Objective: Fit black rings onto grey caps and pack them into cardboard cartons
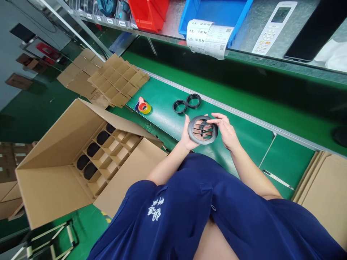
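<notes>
A round black plastic grille [202, 130] with slats across its middle is held up above the green belt [244, 133]. My left hand [187, 135] cups it from behind and below, fingers curled round its rim. My right hand [225, 130] grips its right edge with thumb and fingertips. Two smaller black rings [186, 104] lie side by side on the belt just beyond the grille.
An open cardboard box [78, 162] with a divider grid, several cells filled with black parts, stands at my left. Spare cardboard dividers [116, 81] and a tape roll [143, 107] lie further along. Red and blue bins [217, 12], a remote and printed labels sit on the shelf.
</notes>
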Demonstrator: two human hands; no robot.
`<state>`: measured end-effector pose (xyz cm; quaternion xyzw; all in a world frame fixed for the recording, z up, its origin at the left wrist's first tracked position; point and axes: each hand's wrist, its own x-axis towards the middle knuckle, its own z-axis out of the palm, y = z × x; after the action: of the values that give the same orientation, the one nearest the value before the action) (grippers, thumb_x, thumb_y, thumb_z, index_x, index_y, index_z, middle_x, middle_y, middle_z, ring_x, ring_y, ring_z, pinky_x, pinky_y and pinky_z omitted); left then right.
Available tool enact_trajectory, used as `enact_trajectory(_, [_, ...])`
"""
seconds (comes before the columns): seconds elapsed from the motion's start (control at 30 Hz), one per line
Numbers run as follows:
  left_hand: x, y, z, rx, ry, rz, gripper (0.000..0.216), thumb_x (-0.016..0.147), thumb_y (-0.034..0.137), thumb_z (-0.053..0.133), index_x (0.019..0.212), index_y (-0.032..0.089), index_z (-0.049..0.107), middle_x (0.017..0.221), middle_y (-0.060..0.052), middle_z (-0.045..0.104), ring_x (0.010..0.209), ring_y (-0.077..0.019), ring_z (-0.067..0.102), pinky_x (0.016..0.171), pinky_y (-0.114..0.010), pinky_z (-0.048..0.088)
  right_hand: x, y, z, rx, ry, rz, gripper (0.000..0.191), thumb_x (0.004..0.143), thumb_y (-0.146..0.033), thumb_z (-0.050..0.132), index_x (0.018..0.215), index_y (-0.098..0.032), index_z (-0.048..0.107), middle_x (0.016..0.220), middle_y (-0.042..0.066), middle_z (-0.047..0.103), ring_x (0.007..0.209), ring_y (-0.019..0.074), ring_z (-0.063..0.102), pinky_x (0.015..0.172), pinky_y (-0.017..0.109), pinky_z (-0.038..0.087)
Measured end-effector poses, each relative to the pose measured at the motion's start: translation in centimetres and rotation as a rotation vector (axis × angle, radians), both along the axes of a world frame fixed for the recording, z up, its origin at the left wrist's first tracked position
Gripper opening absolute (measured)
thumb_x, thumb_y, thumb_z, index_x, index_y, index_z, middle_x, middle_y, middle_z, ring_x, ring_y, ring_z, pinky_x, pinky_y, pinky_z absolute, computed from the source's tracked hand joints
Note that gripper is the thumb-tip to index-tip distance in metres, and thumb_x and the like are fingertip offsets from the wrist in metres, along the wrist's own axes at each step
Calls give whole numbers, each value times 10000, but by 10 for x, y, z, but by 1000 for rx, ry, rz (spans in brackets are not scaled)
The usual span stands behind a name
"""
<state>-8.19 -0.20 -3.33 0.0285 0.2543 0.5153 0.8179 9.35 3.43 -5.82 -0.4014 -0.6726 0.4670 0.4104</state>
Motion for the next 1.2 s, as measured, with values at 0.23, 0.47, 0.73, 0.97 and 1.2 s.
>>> enact_trajectory(0.23, [-21,15,-17,-83,-17,19,847,974,775,295,1395,108,604,1267,-192,711,1234,-343,650,1097,-515,471,-13,6,-18,197,-227,96,596,1026,-689,320,1366,-357,680,1575,48,442,1489,327,351,1244,596,307])
enact_trajectory(0.47, [-51,26,-61,-172,-6,-109,775,961,765,376,1269,125,686,1158,-178,751,1160,-325,692,1081,-467,486,-46,22,-35,315,-584,478,1022,808,-755,694,1636,-272,338,1720,168,101,1558,459,120,1208,707,241])
enact_trajectory(0.73, [-118,47,-109,-322,121,-2,736,948,766,394,1406,218,571,1241,-168,705,1116,-325,696,1036,-558,482,-129,143,-93,123,-685,266,1089,758,-612,767,1642,-198,283,1595,217,284,1431,424,331,1160,610,373])
enact_trajectory(0.97, [-175,23,-135,-473,135,174,629,1007,623,443,1423,167,566,1310,-196,683,1122,-280,697,971,-431,547,-175,242,-157,166,-956,201,1086,736,-630,783,1614,-169,340,1600,251,258,1425,479,304,1172,643,282])
enact_trajectory(1.2, [-196,-4,-151,-662,137,269,581,1038,536,448,1416,110,564,1262,-190,707,1053,-250,724,935,-383,573,-163,240,-165,162,-1061,257,898,940,-619,533,1631,-110,270,1696,265,115,1553,470,122,1202,729,109])
